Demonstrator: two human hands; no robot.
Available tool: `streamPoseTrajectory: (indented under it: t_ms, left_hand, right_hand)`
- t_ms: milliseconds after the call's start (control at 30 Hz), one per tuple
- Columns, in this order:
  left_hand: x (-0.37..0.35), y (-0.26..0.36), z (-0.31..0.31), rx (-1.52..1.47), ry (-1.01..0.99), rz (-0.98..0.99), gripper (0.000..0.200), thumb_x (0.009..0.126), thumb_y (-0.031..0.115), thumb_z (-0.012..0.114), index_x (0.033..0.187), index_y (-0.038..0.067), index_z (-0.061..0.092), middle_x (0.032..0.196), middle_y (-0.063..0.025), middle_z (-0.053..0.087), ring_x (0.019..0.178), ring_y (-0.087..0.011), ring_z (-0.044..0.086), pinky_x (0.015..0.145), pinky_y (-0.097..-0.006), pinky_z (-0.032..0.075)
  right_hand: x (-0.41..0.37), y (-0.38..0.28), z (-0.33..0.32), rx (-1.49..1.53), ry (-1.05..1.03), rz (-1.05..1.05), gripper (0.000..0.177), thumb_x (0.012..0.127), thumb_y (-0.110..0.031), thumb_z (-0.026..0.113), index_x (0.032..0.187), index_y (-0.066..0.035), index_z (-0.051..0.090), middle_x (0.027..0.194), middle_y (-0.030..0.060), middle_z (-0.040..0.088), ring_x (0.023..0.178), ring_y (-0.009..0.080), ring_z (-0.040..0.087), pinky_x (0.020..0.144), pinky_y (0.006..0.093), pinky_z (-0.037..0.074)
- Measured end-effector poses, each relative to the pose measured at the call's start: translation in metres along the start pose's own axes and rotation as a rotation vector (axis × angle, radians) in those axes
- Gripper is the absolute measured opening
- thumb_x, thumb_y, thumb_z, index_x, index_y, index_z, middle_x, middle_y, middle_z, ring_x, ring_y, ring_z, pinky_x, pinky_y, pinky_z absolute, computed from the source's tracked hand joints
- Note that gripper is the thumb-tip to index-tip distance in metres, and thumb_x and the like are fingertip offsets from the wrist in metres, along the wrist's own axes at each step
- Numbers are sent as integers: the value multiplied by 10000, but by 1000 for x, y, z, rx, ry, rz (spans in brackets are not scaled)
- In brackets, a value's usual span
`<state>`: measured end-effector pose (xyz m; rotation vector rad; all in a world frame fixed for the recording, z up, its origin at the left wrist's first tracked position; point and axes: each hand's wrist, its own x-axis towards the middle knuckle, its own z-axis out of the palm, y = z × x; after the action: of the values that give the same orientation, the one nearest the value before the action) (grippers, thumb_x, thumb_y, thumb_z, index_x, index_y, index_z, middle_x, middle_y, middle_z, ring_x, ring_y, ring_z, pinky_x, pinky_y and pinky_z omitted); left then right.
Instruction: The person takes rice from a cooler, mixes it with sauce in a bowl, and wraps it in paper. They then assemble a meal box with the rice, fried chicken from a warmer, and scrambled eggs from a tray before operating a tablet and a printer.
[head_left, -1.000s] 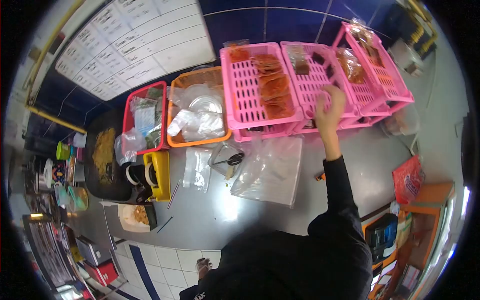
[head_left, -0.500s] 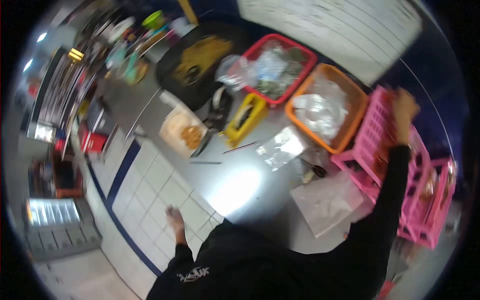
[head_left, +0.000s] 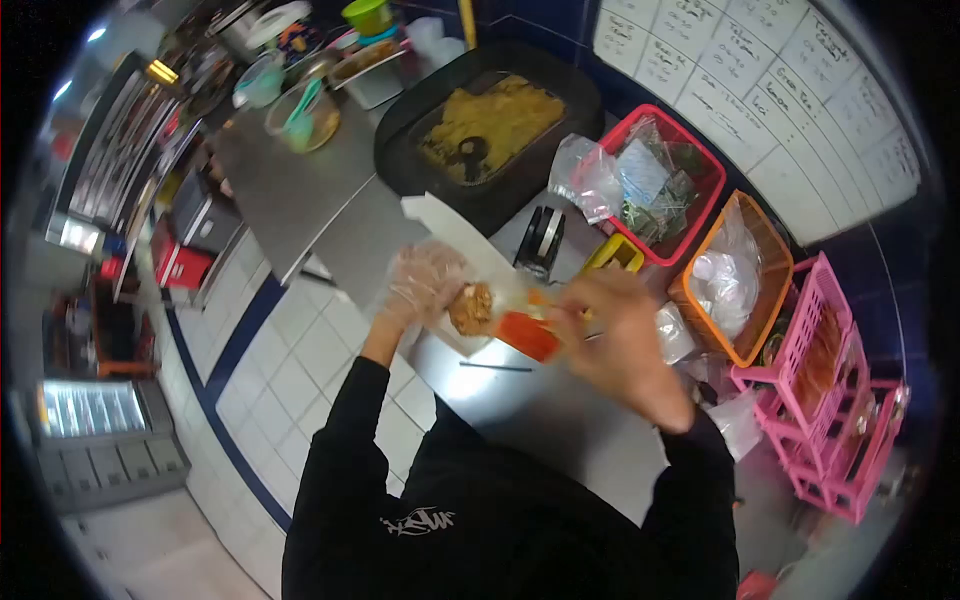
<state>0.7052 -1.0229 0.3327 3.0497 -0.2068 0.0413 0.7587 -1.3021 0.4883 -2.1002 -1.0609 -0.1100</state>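
Note:
A white paper food box stands on the metal counter with its lid raised, holding brown crumbly food. My left hand, in a clear plastic glove, grips the box's left side next to the food. My right hand, smeared by motion, is closed on an orange-red sachet at the right edge of the box. The sachet is blurred and its label cannot be read. A thin dark stick lies on the counter just in front of the box.
Behind the box sits a black tub of yellowish food. To the right are a red basket of packets, an orange basket of plastic bags and a pink rack. A black tape dispenser and yellow tool lie between.
My right hand has come from the pink rack to the box, now with an orange-red sachet. My left hand has risen from beside the counter onto the box. The view has shifted.

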Motion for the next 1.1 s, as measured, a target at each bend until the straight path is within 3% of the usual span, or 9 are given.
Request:
streamPoseTrajectory:
  t_ms: [167,267,367,433,500,700,833,967,1100]
  left_hand:
    - [5,-25,32,-89,85,-9,305,805,279,546,1063,125,594,1073,-96,564,1075,-269,505,944,-503,311]
    - [9,-27,24,-165,81,-46,188,797,259,558,920,121,592,947,-79,568,979,-252,531,888,-493,330]
    - [7,-39,27,-327,229,63,129,773,208,591,856,115,557,878,-83,554,893,-271,545,820,-465,364]
    - [4,-49,23,-409,235,138,137,754,192,610,839,112,539,866,-78,547,879,-270,543,797,-466,366]
    - [3,-61,18,-398,303,206,159,737,178,625,850,110,537,871,-70,545,879,-264,541,789,-462,367]
    - [28,-77,-12,-408,434,321,283,704,214,647,962,116,581,952,-34,556,926,-221,533,826,-458,352]
    - [22,-78,12,-228,280,445,285,705,260,630,979,197,586,1000,7,571,970,-189,537,864,-485,328]
    - [10,-82,33,-217,63,432,309,714,237,633,1019,258,590,1032,27,585,992,-181,536,880,-504,321]
    - [1,-95,7,-383,378,431,223,755,239,649,953,152,593,933,-34,594,917,-196,565,863,-443,367]
  right_hand:
    - [78,8,72,-300,173,41,446,692,-147,721,1106,-56,582,971,128,604,917,303,576,797,404,449]
    - [116,90,42,-446,399,277,329,735,-88,673,1051,-51,589,992,143,609,911,337,580,807,424,460]
    - [78,248,28,-699,194,648,331,703,-74,666,1024,-53,590,995,160,633,910,340,609,778,420,483]
    - [47,285,35,-618,-100,787,291,676,-109,679,951,-40,613,955,170,649,870,346,621,775,428,487]
    - [28,304,49,-621,-104,820,276,675,-125,681,928,-33,619,932,173,654,862,345,625,766,423,489]
    - [39,242,23,-720,334,834,183,764,-180,599,882,-41,588,839,201,645,829,350,644,749,416,502]
    - [56,112,6,-283,682,511,122,769,-25,581,889,-24,559,723,84,621,693,156,622,617,290,484]
    - [75,-45,40,-94,204,447,161,764,21,588,910,-16,645,833,55,664,626,114,599,582,237,474]
    - [84,-56,144,-373,-149,350,259,735,-52,620,989,-90,655,905,99,659,779,283,644,645,340,520]
